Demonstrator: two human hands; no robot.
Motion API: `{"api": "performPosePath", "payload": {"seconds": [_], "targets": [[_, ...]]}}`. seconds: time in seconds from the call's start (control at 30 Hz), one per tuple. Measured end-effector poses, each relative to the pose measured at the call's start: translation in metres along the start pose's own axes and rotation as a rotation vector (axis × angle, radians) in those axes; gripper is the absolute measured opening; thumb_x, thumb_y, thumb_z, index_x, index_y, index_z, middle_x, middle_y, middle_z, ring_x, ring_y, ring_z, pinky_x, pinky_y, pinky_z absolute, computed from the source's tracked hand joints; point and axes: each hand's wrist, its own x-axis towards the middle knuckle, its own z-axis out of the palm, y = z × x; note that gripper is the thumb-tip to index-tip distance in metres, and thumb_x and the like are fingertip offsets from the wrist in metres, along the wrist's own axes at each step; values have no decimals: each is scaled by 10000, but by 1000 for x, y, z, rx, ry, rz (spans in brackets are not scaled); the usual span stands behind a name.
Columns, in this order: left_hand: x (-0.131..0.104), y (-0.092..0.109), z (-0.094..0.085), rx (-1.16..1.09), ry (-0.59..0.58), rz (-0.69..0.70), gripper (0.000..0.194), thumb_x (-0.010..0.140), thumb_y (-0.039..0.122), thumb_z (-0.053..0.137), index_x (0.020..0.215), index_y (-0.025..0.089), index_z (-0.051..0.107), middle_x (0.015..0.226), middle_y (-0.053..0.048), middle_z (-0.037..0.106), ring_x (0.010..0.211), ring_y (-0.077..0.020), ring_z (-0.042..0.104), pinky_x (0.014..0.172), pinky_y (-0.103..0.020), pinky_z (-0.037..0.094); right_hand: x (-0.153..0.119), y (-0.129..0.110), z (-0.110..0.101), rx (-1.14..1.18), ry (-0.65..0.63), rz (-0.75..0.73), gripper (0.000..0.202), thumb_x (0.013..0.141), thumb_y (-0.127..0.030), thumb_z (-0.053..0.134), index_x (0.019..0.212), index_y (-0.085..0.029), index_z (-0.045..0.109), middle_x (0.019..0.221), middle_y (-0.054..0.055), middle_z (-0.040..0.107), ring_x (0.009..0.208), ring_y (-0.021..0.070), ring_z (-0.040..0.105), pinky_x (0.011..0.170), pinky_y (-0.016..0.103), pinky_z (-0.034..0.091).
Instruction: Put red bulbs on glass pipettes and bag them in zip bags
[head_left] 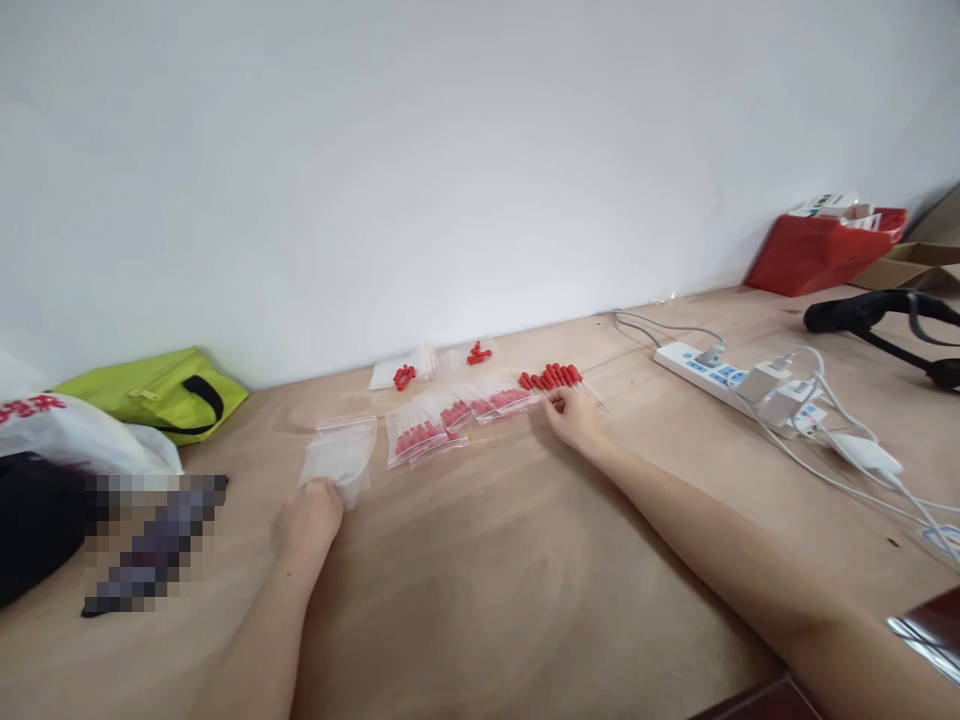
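Note:
My left hand (310,512) is closed on the lower edge of a clear zip-lock bag (341,447), which lies flat and looks to have nothing in it. My right hand (576,416) has its fingers curled together just in front of a row of small red capsule-shaped pieces (551,377); what they pinch, if anything, is hidden. Clear plastic edges show beside that row. Between my hands, several zip-lock bags with red pieces inside (420,437) overlap in a line. Farther back, two small heaps of red pieces, one on the left (404,376) and one on the right (478,352), rest on clear plastic.
To the right lies a white power strip (694,372) with plugs and trailing cables. Beyond it are a black headset-like strap (862,318) and a red bag (817,250). A yellow-green pouch (161,390) and white plastic bag (90,435) sit left. A white wall (450,180) bounds the back.

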Motion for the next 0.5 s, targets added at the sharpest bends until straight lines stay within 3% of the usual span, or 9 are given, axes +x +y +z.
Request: {"api": "performPosePath", "payload": {"seconds": [0.1, 0.17, 0.23, 0.3, 0.33, 0.4, 0.5], "targets": [[0, -5, -4, -36, 97, -47, 361, 862, 235, 328, 908, 91, 655, 842, -184, 664, 788, -325, 630, 628, -414, 484, 1, -1, -9, -531, 69, -99, 225, 763, -335, 470, 831, -187, 626, 864, 80, 628, 846, 209, 571, 735, 304, 419], [1, -8, -3, -131, 329, 11, 359, 860, 234, 320, 937, 92, 640, 887, -179, 662, 824, -313, 627, 655, -417, 495, 3, -3, -9, -697, 31, -60, 264, 783, -349, 445, 878, -195, 638, 929, 93, 621, 875, 221, 566, 739, 308, 412], [0, -6, 0, -273, 610, 243, 351, 857, 237, 314, 951, 119, 631, 985, -146, 650, 914, -273, 610, 745, -391, 497, 6, -7, -6, -775, -18, -7, 294, 796, -367, 420, 894, -201, 643, 927, 100, 621, 867, 232, 569, 730, 321, 413], [-5, 4, 6, -387, 739, 621, 341, 862, 252, 313, 940, 161, 634, 1037, -90, 644, 978, -214, 592, 842, -342, 479, 7, -11, -2, -822, -59, 35, 321, 803, -377, 400, 908, -199, 645, 907, 111, 623, 855, 246, 572, 723, 340, 416], [-10, 11, 10, -412, 695, 833, 337, 869, 245, 310, 944, 187, 634, 1043, -57, 646, 991, -187, 588, 874, -324, 469, 8, -12, -1, -845, -71, 48, 329, 805, -369, 392, 917, -190, 644, 907, 121, 623, 852, 254, 572, 720, 351, 417], [-22, 28, 19, -424, 539, 1125, 332, 887, 216, 309, 992, 200, 624, 1069, -31, 638, 1019, -152, 574, 916, -306, 451, 9, -15, 0, -892, -91, 50, 330, 809, -323, 380, 937, -166, 640, 921, 147, 620, 849, 266, 573, 713, 366, 419], [-44, 52, 27, -386, 366, 1230, 311, 891, 253, 358, 1117, 194, 563, 1142, -39, 597, 1114, -179, 508, 969, -387, 405, 9, -17, 1, -942, -137, 13, 329, 814, -200, 340, 954, -134, 631, 934, 180, 613, 856, 270, 574, 720, 381, 413]]}}
